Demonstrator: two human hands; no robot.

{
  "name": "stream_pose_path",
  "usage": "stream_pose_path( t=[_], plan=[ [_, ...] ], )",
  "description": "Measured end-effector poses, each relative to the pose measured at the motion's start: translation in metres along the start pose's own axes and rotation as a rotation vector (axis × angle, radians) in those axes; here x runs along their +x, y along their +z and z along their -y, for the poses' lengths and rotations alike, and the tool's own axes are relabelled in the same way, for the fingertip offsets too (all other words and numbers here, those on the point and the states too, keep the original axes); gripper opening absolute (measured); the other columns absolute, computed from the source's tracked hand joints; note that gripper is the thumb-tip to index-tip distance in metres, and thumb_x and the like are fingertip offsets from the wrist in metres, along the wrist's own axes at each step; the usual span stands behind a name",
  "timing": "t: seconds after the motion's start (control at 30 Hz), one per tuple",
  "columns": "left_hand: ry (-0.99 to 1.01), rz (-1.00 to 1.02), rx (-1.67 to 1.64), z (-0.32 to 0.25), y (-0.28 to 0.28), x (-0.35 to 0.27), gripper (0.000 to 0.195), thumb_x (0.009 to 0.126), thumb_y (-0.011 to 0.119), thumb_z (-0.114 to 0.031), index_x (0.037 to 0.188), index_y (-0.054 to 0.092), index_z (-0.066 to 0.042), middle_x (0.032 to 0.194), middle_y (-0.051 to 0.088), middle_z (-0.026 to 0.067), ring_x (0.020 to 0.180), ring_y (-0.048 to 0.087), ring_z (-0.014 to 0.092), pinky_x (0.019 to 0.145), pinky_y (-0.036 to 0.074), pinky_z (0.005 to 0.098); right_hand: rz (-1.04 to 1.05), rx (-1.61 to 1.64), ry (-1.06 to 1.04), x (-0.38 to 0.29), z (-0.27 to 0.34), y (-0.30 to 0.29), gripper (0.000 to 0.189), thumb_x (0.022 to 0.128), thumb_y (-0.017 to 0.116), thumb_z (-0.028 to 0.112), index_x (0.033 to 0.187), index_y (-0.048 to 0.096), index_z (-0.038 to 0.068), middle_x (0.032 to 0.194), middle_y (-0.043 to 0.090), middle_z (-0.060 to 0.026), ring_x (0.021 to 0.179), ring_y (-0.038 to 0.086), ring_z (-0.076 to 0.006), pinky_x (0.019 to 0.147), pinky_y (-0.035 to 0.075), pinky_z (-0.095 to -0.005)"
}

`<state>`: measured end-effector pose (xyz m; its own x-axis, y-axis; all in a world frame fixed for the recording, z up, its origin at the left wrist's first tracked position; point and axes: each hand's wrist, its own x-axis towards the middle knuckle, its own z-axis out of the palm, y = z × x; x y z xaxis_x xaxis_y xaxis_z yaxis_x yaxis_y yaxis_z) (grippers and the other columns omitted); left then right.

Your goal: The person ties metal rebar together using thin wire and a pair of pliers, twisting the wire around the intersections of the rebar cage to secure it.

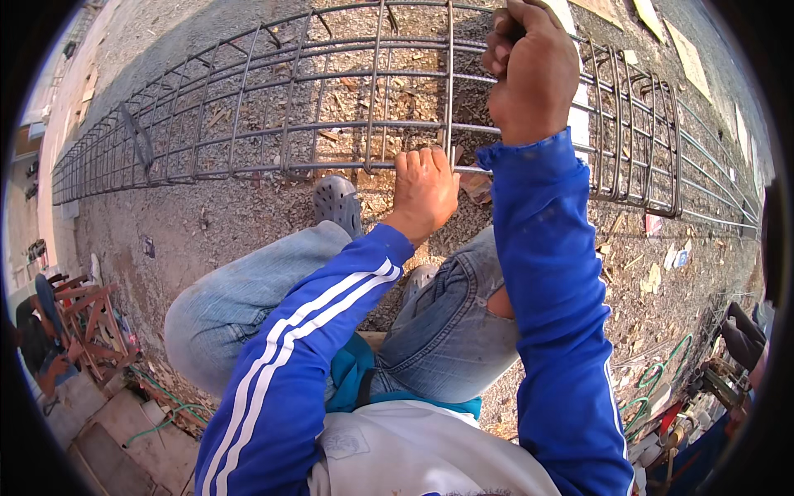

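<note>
A long rebar cage (285,130) of lengthwise bars and square stirrups lies across the ground before me. My left hand (426,186) is closed around its nearest lengthwise bar, beside the foot of an upright stirrup (449,80). My right hand (536,68) is raised over the cage, right of that stirrup, with its fingers curled; whether something is inside them cannot be told. Toward the right end several stirrups (620,130) stand close together, and bare bar ends (713,167) stick out past them. A dark strip (135,136) hangs on the cage at the left.
Gravel with wood chips and scraps surrounds my clog (337,204). At lower left a person (46,347) sits by a wooden frame (93,322). Green hose (651,375) and tools lie at lower right, near another person's leg (741,338). A pale board (580,105) passes under the cage.
</note>
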<state>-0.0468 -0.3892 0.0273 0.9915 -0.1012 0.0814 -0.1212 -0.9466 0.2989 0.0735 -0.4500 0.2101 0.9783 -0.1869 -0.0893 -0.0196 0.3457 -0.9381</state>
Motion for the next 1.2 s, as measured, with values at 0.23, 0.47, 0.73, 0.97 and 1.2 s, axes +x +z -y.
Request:
stream_pose_path(
  t=[0.23, 0.47, 0.73, 0.97, 1.2],
  plan=[
    [-0.020, -0.057, 0.006, 0.000, 0.002, -0.005, 0.066, 0.086, 0.062, -0.040, 0.124, 0.047, 0.011, 0.106, 0.057, 0.0207, 0.105, 0.051, 0.034, 0.102, 0.030, 0.0514, 0.127, -0.363, 0.002, -0.016, 0.042, -0.020, 0.035, 0.088, 0.053, 0.012, 0.122, 0.059, 0.003, 0.069, 0.052, -0.0007, 0.058, 0.044, -0.0052, 0.047, 0.034, -0.0172],
    [0.000, -0.230, -0.006, 0.001, 0.001, -0.019, 0.069, 0.087, 0.060, -0.041, 0.132, 0.043, 0.009, 0.115, 0.055, 0.0219, 0.120, 0.044, 0.034, 0.109, 0.023, 0.0540, 0.434, -1.373, -0.296, -0.001, 0.004, -0.110, 0.026, 0.085, 0.052, 0.015, 0.102, 0.070, 0.007, 0.071, 0.067, -0.0128, 0.062, 0.064, -0.0256, 0.060, 0.050, -0.0376],
    [-0.049, -0.195, -0.058, -0.006, 0.003, -0.023, 0.065, 0.088, 0.061, -0.032, 0.138, 0.039, 0.004, 0.126, 0.048, 0.0181, 0.127, 0.037, 0.035, 0.109, 0.021, 0.0566, 0.783, -1.886, -0.669, 0.004, -0.052, -0.145, 0.011, 0.080, 0.054, 0.009, 0.078, 0.064, 0.008, 0.073, 0.064, -0.0100, 0.080, 0.066, -0.0306, 0.068, 0.045, -0.0446],
    [-0.270, -0.188, -0.531, -0.006, 0.007, -0.063, 0.032, 0.087, 0.059, -0.024, 0.110, 0.060, -0.001, 0.114, 0.059, 0.0178, 0.111, 0.054, 0.035, 0.099, 0.038, 0.0464, 1.241, -2.102, -0.483, 0.002, -0.073, -0.109, 0.017, 0.074, 0.066, 0.024, 0.080, 0.070, 0.008, 0.082, 0.069, -0.0109, 0.085, 0.067, -0.0289, 0.069, 0.050, -0.0416],
    [-0.329, -0.028, -0.925, -0.013, 0.049, -0.055, 0.033, 0.091, 0.053, -0.019, 0.115, 0.061, 0.002, 0.108, 0.062, 0.0256, 0.101, 0.059, 0.040, 0.085, 0.048, 0.0426, 1.260, -2.003, -0.160, 0.010, -0.094, -0.107, 0.037, 0.071, 0.079, 0.036, 0.087, 0.072, 0.003, 0.089, 0.070, -0.0165, 0.090, 0.068, -0.0328, 0.079, 0.054, -0.0405]
  ],
)
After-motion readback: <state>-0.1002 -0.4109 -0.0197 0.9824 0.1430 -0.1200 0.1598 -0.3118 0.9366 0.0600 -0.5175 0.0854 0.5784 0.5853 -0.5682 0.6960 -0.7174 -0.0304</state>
